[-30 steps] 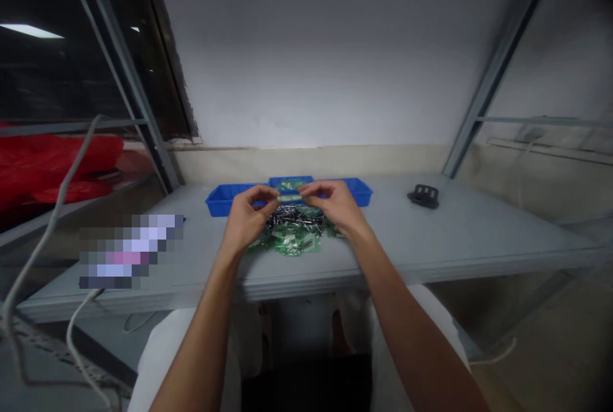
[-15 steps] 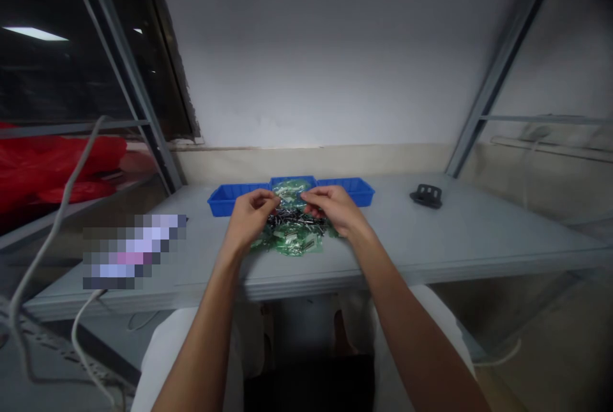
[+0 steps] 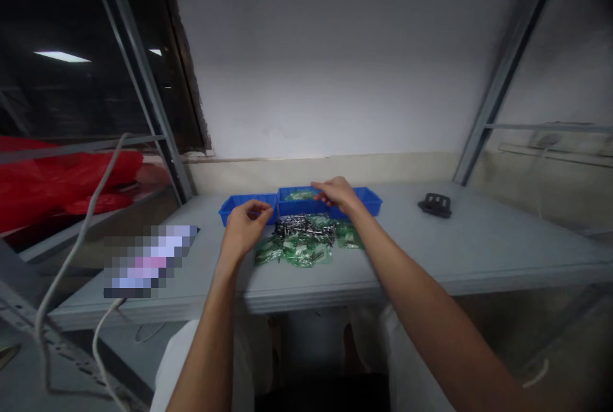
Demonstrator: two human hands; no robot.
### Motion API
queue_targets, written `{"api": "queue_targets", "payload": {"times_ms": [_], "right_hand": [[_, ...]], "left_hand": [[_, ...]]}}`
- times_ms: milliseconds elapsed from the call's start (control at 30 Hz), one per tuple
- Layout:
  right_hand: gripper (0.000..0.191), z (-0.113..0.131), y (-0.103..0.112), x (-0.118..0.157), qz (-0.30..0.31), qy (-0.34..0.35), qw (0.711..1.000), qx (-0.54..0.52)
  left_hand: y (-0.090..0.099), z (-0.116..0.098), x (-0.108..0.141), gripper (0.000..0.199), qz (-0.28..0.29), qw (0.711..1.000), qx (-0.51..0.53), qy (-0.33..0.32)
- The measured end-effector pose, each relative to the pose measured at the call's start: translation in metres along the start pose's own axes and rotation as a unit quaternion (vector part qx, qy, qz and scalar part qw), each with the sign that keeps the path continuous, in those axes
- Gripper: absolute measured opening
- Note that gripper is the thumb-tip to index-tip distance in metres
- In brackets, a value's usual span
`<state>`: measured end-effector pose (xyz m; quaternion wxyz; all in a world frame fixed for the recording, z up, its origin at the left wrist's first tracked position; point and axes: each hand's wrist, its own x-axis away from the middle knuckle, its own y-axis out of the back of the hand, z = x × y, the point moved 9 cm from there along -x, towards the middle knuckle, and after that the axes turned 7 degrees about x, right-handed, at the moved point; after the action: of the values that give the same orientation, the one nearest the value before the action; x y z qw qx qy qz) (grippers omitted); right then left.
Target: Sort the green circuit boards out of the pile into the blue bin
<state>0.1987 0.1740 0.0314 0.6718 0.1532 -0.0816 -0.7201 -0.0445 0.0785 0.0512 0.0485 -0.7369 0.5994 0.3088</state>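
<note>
Three blue bins stand in a row at the back of the grey table. Green clear bags (image 3: 301,195) lie in the middle bin (image 3: 302,207). My right hand (image 3: 336,193) is over the right side of that bin, fingers apart, with nothing visible in them. Beside the left bin (image 3: 230,210), my left hand (image 3: 246,223) has thumb and fingertips curled close together; whether anything small is between them cannot be made out. A pile of small dark and shiny metal parts (image 3: 306,227) sits before the bins. Green bags with parts inside (image 3: 301,251) lie in front of it.
A black plastic piece (image 3: 435,204) lies on the right of the table. At the left is a blurred-out flat object (image 3: 152,262) with a white cable. Metal frame posts rise on both sides, and red plastic (image 3: 81,175) fills the left shelf.
The green bag that was between my hands is now down in the middle bin. My hands have moved apart, the right one forward and opened. The view has shifted slightly.
</note>
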Motion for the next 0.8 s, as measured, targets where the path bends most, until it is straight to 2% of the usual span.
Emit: {"api": "queue_targets", "payload": {"times_ms": [133,233,333,400,533,700,800], "right_hand": [[0.014,0.007,0.006,0.006,-0.058,0.096,0.988,0.102],[0.018,0.032,-0.009,0.018,-0.072,0.221,0.952,0.2],[0.035,0.044,-0.041,0.027,-0.029,0.294,0.905,0.305],[0.046,0.04,-0.056,0.026,-0.01,0.277,0.889,0.365],[0.054,0.026,-0.07,0.023,0.034,0.213,0.887,0.409],[0.05,0.032,-0.062,0.029,0.017,0.217,0.895,0.388],[0.043,0.038,-0.055,0.042,-0.003,0.237,0.902,0.36]], "left_hand": [[0.008,-0.003,-0.001,0.018,-0.019,0.999,-0.044,0.002],[0.003,-0.003,0.0,0.02,0.044,0.996,-0.072,0.002],[-0.004,0.001,0.005,0.022,0.119,0.985,-0.123,0.004],[-0.006,0.005,0.009,0.028,0.157,0.974,-0.161,0.016],[-0.014,0.012,0.02,0.049,0.236,0.95,-0.198,0.044],[-0.016,0.015,0.025,0.069,0.276,0.935,-0.216,0.05],[-0.015,0.016,0.027,0.067,0.291,0.932,-0.209,0.049]]}}
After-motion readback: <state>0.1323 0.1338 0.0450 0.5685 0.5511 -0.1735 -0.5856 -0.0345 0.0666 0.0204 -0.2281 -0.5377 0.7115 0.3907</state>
